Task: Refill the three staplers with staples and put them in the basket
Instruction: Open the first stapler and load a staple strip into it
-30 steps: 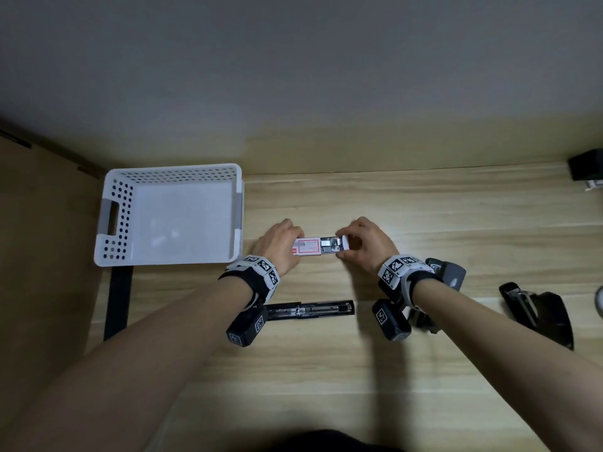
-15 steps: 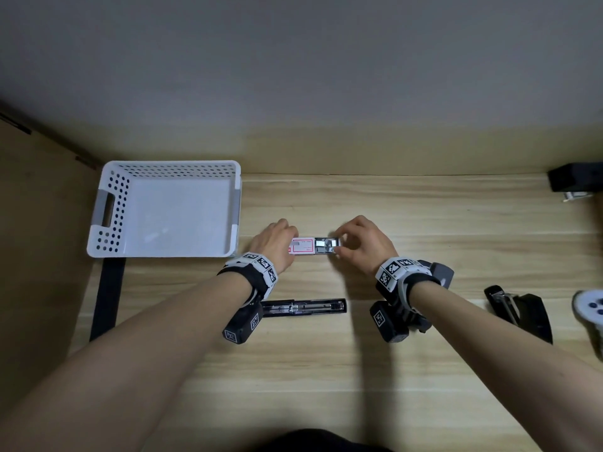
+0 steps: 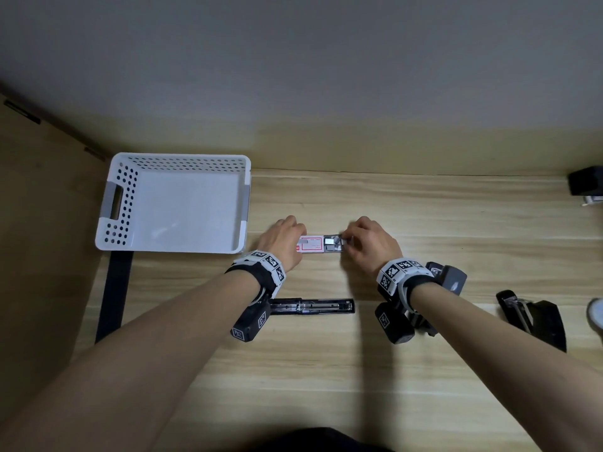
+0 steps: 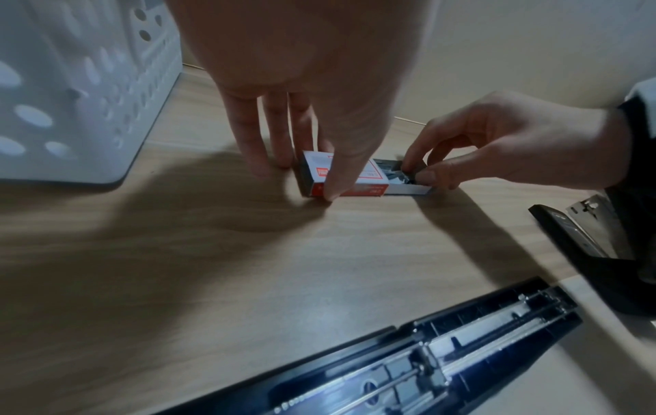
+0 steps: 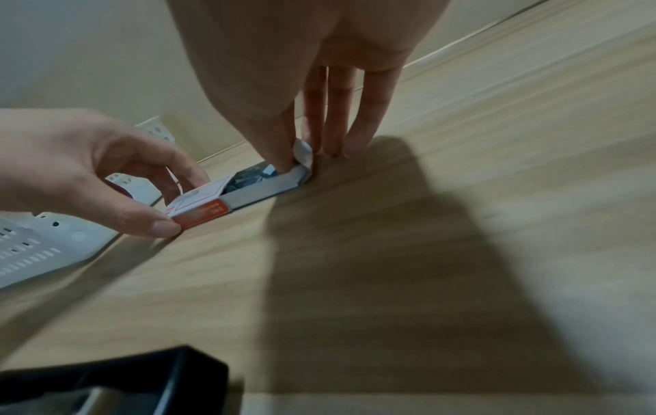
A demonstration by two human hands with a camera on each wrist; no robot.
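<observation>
A red and white staple box [image 3: 311, 244] lies on the wooden table, its inner tray [image 4: 404, 189] slid out to the right with grey staples [image 3: 332, 244] showing. My left hand [image 3: 287, 236] grips the box's sleeve [image 5: 199, 207] between thumb and fingers. My right hand [image 3: 350, 238] reaches into the tray, thumb and forefinger pinching a strip of staples [image 4: 413, 171]. A black stapler [image 3: 313, 306] lies opened flat near my left wrist. Under my right wrist sits a grey stapler [image 3: 448, 278]. A second black stapler [image 3: 538, 318] lies open at the right. The white perforated basket [image 3: 130, 203] holds nothing.
The basket stands at the table's back left corner, against the wall. A black object [image 3: 584, 184] sits at the far right back, and a white round object [image 3: 597, 313] shows at the right edge. A dark strip [image 3: 114, 295] runs along the table's left side.
My right fingers have moved from the tray's end flap into the tray and onto the staples. The left hand keeps its hold on the sleeve. The head view has shifted slightly.
</observation>
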